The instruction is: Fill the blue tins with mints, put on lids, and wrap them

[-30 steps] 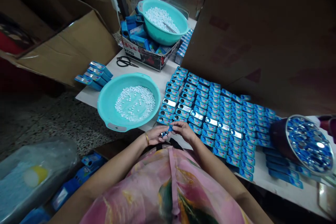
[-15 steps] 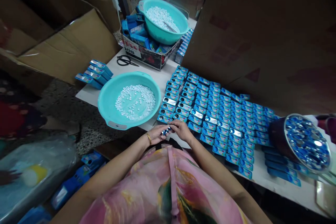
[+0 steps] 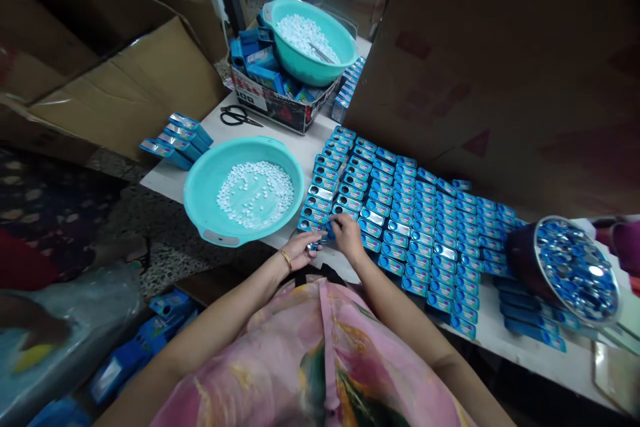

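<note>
My left hand [image 3: 299,251] is closed around small shiny blue-and-silver pieces [image 3: 313,246] by the table's front edge; their exact kind is too small to tell. My right hand [image 3: 347,236] is curled with fingertips pinched over the front end of the leftmost rows of blue boxes [image 3: 315,214]. Whatever those fingertips hold is hidden. The boxes stand in tight rows, and several in the left rows show a dark round hole on top. Just left of my hands sits a turquoise basin [image 3: 200,210] with small white tablets [image 3: 240,217] in it.
Another turquoise basin [image 3: 287,67] of white tablets rests on a carton [image 3: 270,110] of blue boxes. Scissors [image 3: 240,117] lie nearby. A dark bowl [image 3: 525,253] of shiny blue pieces stands right. A large cardboard panel [image 3: 475,67] rises behind. Another person's hand [image 3: 43,330] is at far left.
My right hand has parted from my left and moved forward onto the front left boxes. The left hand stays near the edge with the shiny pieces. The other person's hand has shifted.
</note>
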The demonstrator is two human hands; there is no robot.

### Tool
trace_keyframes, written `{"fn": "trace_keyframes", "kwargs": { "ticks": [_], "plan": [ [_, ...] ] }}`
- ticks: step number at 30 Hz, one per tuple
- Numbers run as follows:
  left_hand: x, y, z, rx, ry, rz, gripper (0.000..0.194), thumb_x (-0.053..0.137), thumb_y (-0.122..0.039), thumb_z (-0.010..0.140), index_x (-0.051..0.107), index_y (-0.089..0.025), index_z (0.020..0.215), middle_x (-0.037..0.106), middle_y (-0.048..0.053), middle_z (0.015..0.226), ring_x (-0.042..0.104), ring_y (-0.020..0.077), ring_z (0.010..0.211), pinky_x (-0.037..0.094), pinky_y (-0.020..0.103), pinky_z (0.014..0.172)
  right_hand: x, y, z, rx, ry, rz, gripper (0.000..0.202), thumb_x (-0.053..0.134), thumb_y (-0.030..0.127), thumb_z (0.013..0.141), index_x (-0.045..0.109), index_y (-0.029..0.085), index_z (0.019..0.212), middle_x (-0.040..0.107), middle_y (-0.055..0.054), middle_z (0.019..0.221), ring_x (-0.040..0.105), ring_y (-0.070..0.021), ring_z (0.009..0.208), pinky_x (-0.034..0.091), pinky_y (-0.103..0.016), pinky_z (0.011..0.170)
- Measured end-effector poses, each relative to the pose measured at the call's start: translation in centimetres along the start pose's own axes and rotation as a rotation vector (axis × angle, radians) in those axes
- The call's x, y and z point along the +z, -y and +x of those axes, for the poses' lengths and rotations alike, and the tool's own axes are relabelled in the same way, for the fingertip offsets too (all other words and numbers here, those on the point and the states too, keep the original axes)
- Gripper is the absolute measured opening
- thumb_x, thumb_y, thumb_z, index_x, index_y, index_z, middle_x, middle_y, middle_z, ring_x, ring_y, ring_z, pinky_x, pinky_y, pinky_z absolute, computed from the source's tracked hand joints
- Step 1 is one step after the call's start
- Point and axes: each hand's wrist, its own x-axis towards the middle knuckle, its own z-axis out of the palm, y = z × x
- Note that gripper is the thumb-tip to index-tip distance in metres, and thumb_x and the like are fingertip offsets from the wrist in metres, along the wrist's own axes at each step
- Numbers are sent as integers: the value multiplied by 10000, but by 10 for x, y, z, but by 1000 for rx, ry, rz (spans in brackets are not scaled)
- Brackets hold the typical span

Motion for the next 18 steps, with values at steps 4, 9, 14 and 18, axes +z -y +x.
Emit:
{"fn": "trace_keyframes", "kwargs": {
  "ticks": [4,9,14,18],
  "plan": [
    [-8,-10,-3,66,-55,-3,233,650,-119,661,625,-102,892,576,59,740,513,51,537,293,106,340,-6,-10,30,168,117,-283,179,474,227,789,571,179,932,598,-73,949,540,-172,896,377,-260,756],
    [-15,-16,-9,94,-92,-48,244,660,-122,648,629,-98,889,587,67,753,517,52,541,301,109,339,0,-14,62,350,354,-480,385,624,342,681,541,168,1013,596,-128,983,558,-246,909,398,-296,694],
    [-18,-17,-9,106,-102,-89,258,651,-94,646,622,-111,901,585,44,738,514,33,527,296,98,341,-3,-12,60,361,322,-469,448,648,358,653,539,168,1043,596,-136,978,552,-278,914,412,-349,708],
    [-17,-16,-5,92,-131,-105,237,653,-88,641,615,-113,875,587,36,728,515,32,515,285,98,334,-8,-1,26,16,260,-141,355,574,342,743,547,240,1082,590,-72,984,539,-198,919,404,-325,776]
  ]
}}
